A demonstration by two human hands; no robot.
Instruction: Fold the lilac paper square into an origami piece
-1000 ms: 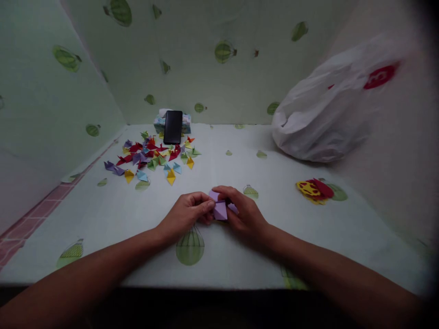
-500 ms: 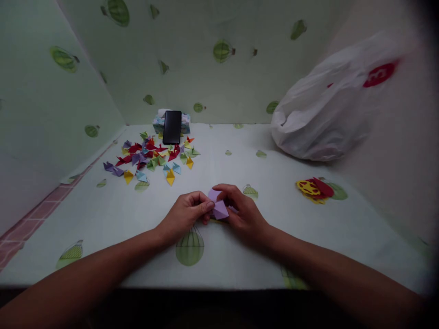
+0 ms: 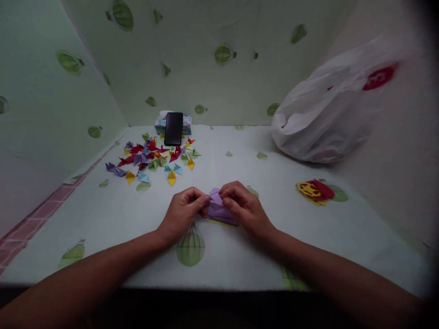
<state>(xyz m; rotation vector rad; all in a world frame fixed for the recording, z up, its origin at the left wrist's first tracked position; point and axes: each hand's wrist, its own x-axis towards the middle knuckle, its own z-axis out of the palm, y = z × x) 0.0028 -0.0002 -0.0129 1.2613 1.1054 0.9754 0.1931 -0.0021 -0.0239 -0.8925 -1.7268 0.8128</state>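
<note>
Between my hands is a small folded piece of purple paper (image 3: 215,201). My left hand (image 3: 188,211) pinches its left edge between thumb and forefinger. My right hand (image 3: 246,211) is closed at the paper's right side, thumb and fingertips together on it; the exact grip is partly hidden. Just under the piece lies a flat stack of purple paper (image 3: 224,216) with a dark and yellow lower edge, partly covered by my right hand. Left of my hands, many small folded paper figures (image 3: 151,157) in red, purple, green, yellow and blue are spread over the tabletop.
A black phone (image 3: 173,129) leans against a tissue box (image 3: 187,124) behind the paper figures. At the right back stands a bulky white plastic bag (image 3: 318,114). Red and yellow cut-out pieces (image 3: 314,191) lie at right. Balloon-print cloth covers the table (image 3: 137,265).
My right thumb and fingers have drawn closer together at the purple paper. The folded piece has turned, and the purple stack beneath shows more. The view has shifted slightly.
</note>
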